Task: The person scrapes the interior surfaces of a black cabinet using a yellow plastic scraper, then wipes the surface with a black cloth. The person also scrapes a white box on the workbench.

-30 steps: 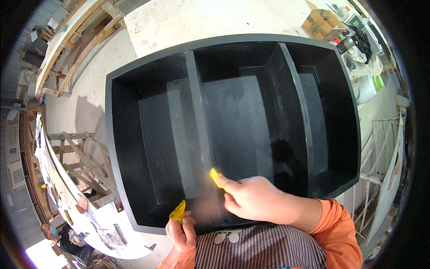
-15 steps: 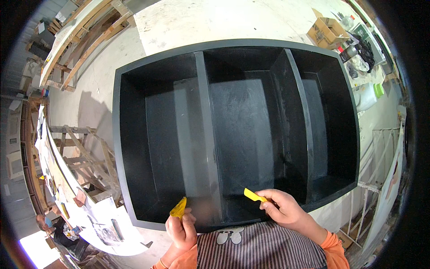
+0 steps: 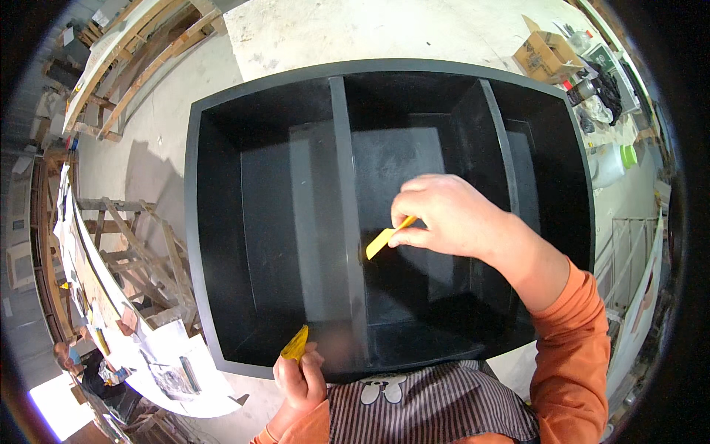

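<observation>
A large black open box (image 3: 194, 222) with two dividers, forming three compartments, fills the middle of the view. My right hand (image 3: 451, 211) is closed on a yellow plastic scraper (image 3: 380, 243), pinched by its handle. Its flat blade points down and left, close to the left divider (image 3: 346, 185); whether it touches is unclear. Below, at the box's near edge, my left hand (image 3: 300, 379) pinches another yellow scraper (image 3: 296, 345), blade up, with dark marks on its face. My fingers partly hide both handles.
A cardboard box (image 3: 546, 56), tools and a white jug with a green lid (image 3: 611, 163) stand at the right. Wooden frames (image 3: 140, 66) and a wooden trestle (image 3: 140, 251) are at the left. A person (image 3: 96, 370) is at the lower left.
My right hand has moved up and forward over the middle compartment, swinging its scraper blade down beside the left divider. My left hand and its scraper have hardly moved.
</observation>
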Demonstrator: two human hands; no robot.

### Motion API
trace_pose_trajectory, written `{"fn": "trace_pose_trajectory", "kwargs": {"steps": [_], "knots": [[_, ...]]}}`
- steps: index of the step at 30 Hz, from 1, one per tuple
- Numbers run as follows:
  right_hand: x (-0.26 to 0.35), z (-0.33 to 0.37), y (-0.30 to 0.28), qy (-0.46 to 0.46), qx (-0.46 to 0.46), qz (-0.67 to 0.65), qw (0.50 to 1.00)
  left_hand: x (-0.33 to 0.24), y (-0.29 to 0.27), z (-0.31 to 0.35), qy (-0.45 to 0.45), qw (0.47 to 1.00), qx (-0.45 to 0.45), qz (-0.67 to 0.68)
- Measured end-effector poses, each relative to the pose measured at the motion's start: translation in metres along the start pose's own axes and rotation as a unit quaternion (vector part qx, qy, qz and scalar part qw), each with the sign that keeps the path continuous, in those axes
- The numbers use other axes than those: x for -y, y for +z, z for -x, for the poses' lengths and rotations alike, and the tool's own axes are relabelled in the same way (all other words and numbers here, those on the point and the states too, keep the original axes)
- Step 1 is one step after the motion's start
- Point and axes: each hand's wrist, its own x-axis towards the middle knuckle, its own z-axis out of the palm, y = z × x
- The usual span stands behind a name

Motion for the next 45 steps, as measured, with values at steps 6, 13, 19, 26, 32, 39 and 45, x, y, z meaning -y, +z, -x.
{"fn": "trace_pose_trajectory", "kwargs": {"steps": [6,13,19,26,32,39,45], "knots": [[-0.001,-0.038,-0.006,-0.077,0.064,0.025,0.995,-0.003,0.001,0.0,0.017,1.0,-0.007,0.0],[0.004,-0.067,0.002,-0.105,0.064,0.079,0.989,-0.003,0.0,0.003,0.022,0.999,-0.008,-0.029],[0.001,-0.059,-0.015,-0.095,-0.002,0.094,0.991,-0.005,0.0,0.004,-0.012,0.999,-0.014,-0.028],[0.01,-0.055,0.006,-0.105,0.052,0.077,0.99,0.001,0.002,0.008,-0.007,1.0,-0.022,0.0],[0.003,-0.057,-0.009,-0.092,-0.077,0.193,0.974,-0.003,0.001,0.003,-0.015,1.0,-0.012,0.001],[0.024,0.055,-0.027,0.065,-0.159,0.011,0.985,-0.007,0.003,0.001,-0.031,0.999,-0.02,0.019],[0.041,0.161,0.031,0.241,-0.061,-0.301,0.921,-0.004,0.004,-0.001,-0.003,1.0,-0.023,0.019]]}}
